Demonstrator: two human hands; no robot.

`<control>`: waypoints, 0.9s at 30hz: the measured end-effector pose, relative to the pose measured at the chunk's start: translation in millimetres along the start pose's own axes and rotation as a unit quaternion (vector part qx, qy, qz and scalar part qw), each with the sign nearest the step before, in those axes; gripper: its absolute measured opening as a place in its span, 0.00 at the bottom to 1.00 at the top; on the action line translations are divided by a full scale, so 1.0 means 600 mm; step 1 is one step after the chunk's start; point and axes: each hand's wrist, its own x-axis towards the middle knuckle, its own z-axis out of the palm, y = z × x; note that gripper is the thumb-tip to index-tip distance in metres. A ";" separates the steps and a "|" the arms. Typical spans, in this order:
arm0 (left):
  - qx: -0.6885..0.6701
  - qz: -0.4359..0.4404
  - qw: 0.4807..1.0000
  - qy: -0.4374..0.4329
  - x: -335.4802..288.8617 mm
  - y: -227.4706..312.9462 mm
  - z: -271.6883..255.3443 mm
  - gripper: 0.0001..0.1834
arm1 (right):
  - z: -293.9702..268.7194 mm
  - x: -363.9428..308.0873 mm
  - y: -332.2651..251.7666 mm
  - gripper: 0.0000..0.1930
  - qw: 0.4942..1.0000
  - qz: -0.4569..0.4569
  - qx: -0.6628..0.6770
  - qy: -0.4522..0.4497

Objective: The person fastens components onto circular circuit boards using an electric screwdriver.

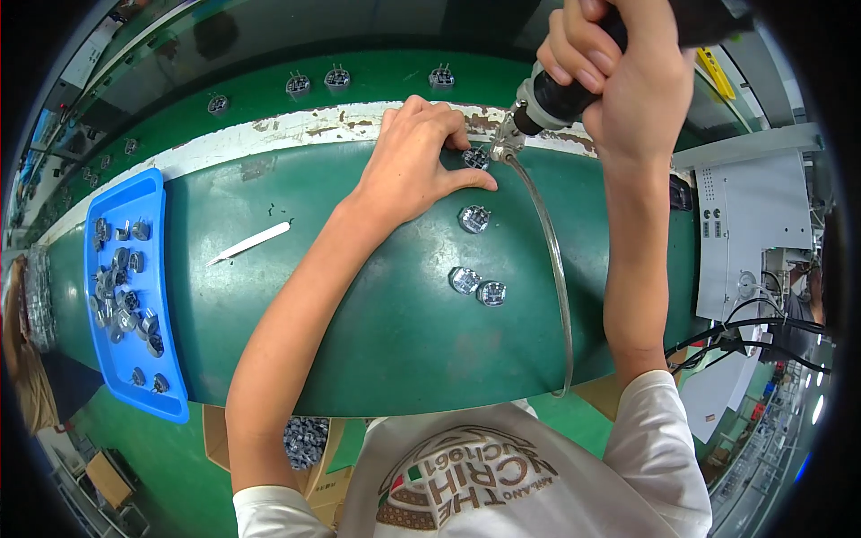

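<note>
My right hand (628,81) is wrapped round a black electric screwdriver (554,100), raised at the far right of the bench. A metal tip piece on the driver, with a clear tube (549,238) joined to it, comes down beside a small round metal-cased part (476,158). Thumb and fingers of my left hand (413,161) steady that part on the green mat. Its top is partly hidden by the driver tip and my fingers. Nearer to me lie similar parts: one alone (473,219), and a pair, left (465,280) and right (491,293).
At the left stands a blue tray (169,359) with several similar parts. A white pointed tool (251,243) lies beside small black bits. Beyond the worn white ledge (309,127), a green strip (377,76) carries spaced parts. A grey machine housing (749,233) borders the right.
</note>
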 end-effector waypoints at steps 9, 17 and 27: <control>0.046 0.055 0.995 -0.064 0.000 0.024 -0.036 0.29 | -0.082 0.017 -0.058 0.11 0.925 -0.101 0.183 -0.317; 0.141 -0.051 0.986 0.077 0.088 -0.010 -0.002 0.31 | -0.086 -0.020 -0.070 0.13 0.981 -0.077 0.048 -0.172; 0.089 -0.012 0.988 0.122 0.085 -0.007 0.008 0.22 | -0.074 -0.013 -0.056 0.13 0.988 -0.094 0.012 -0.124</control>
